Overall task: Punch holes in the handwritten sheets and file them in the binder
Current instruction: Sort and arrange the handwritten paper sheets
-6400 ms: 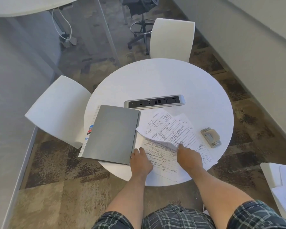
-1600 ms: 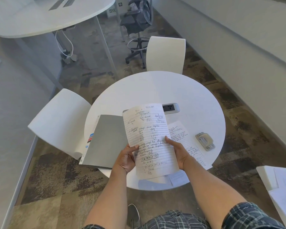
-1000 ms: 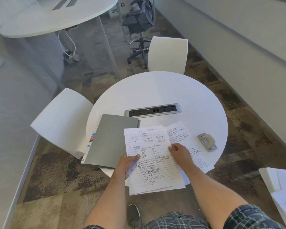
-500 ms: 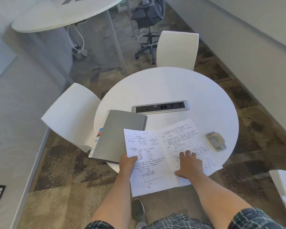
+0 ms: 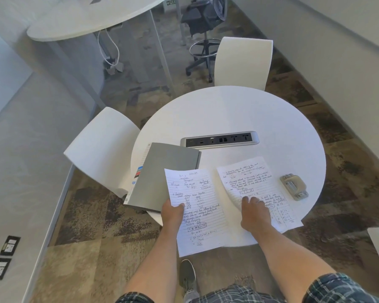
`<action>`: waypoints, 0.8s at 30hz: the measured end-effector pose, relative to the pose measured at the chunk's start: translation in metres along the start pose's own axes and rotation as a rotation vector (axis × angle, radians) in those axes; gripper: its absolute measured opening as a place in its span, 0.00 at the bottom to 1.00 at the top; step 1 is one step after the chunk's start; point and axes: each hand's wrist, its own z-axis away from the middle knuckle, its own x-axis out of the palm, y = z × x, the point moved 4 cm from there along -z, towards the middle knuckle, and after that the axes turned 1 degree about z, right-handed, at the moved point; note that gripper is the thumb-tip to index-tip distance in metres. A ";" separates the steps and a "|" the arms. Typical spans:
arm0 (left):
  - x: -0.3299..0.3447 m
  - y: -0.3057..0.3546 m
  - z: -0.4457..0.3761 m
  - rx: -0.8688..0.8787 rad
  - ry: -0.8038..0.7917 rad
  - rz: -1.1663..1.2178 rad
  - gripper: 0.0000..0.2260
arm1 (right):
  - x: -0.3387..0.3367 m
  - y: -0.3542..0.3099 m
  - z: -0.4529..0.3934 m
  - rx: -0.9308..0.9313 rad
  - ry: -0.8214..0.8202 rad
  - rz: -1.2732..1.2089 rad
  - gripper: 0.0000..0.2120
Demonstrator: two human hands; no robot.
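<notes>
One grey binder (image 5: pixel 165 176), closed, lies on a round white table (image 5: pixel 228 114) just left of the left hand (image 5: pixel 171 216). That hand pinches the left edge of one handwritten sheet (image 5: pixel 198 212), thumb on top, the sheet's near end overhanging the table edge. Right of it, the right hand (image 5: pixel 255 216) rests on a second handwritten sheet (image 5: pixel 249 180), fingers bent at its lifted left edge; how firmly it grips I cannot tell. One hole punch (image 5: pixel 293 186) sits further right, apart from both hands. Beyond the hands, one power strip (image 5: pixel 220 139) is set into the table. Two white chairs (image 5: pixel 101 149) stand around it on patterned carpet (image 5: pixel 85 215).
</notes>
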 end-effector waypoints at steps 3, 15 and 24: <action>0.000 0.008 0.007 0.023 0.046 -0.065 0.22 | -0.008 0.001 0.000 0.037 0.024 -0.081 0.26; 0.029 0.026 0.010 0.015 -0.123 -0.069 0.10 | -0.060 -0.049 0.009 -0.185 0.022 -0.354 0.22; 0.047 0.045 0.007 0.059 -0.166 0.017 0.09 | -0.054 -0.060 0.012 -0.497 -0.234 -0.586 0.24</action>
